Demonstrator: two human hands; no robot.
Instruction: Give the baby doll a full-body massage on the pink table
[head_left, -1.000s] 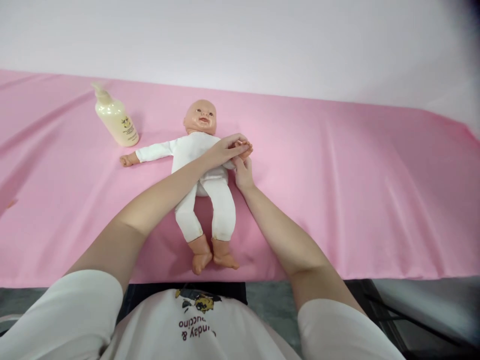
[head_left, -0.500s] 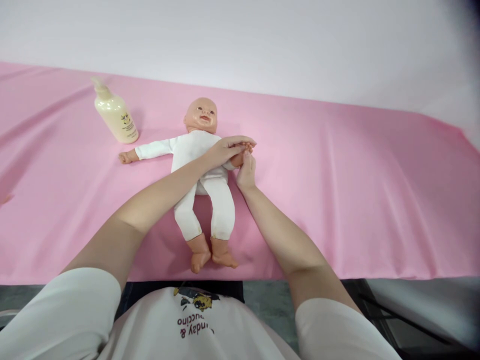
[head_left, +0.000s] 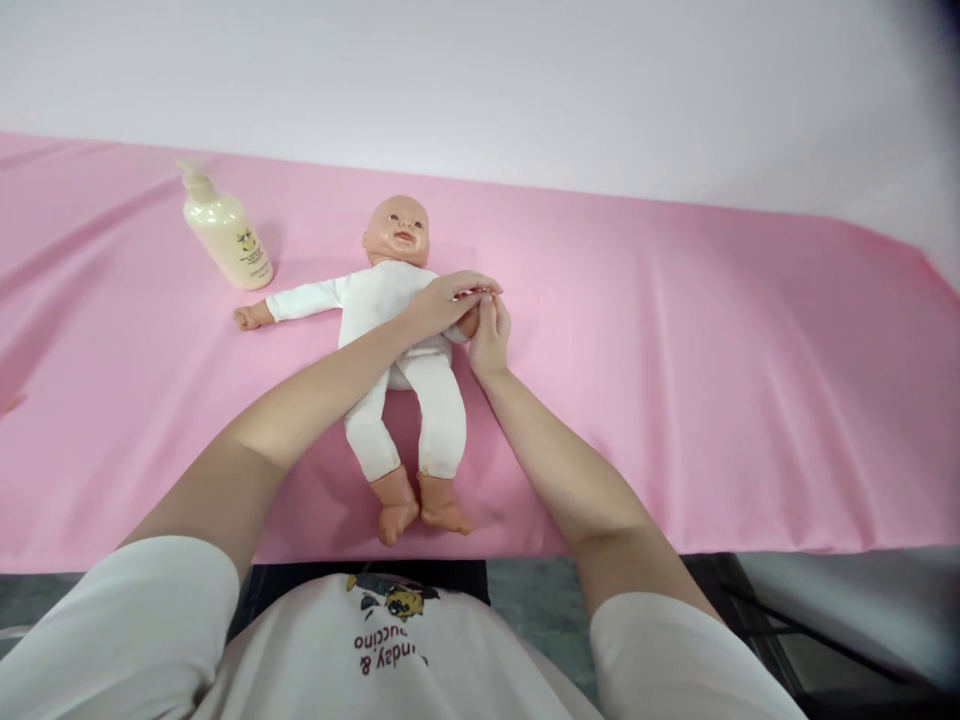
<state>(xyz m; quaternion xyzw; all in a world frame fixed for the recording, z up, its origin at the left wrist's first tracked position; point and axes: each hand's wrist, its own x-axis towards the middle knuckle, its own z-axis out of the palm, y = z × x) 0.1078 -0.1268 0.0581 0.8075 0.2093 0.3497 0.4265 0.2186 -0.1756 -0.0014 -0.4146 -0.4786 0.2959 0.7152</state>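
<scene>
A baby doll (head_left: 382, 300) with a white cloth body lies on its back, its head at the far side and its feet toward me. My left hand (head_left: 448, 302) reaches across the doll's chest, its fingers closed around the doll's hand (head_left: 469, 322) on the right side. From the right, my right hand (head_left: 490, 338) pinches the same small hand at its fingers. The doll's fingers are mostly hidden between my own. Its other arm (head_left: 304, 300) stretches out to the left.
A pale yellow pump bottle (head_left: 229, 240) stands to the left of the doll's head. Pink cloth (head_left: 600, 330) covers the table, with folds at both sides. A white wall (head_left: 480, 90) rises behind it, and the table's front edge is close to my body.
My right fingers have shifted slightly up over the doll's fingers, which show less now. My left hand keeps its hold. The whole view has moved a little.
</scene>
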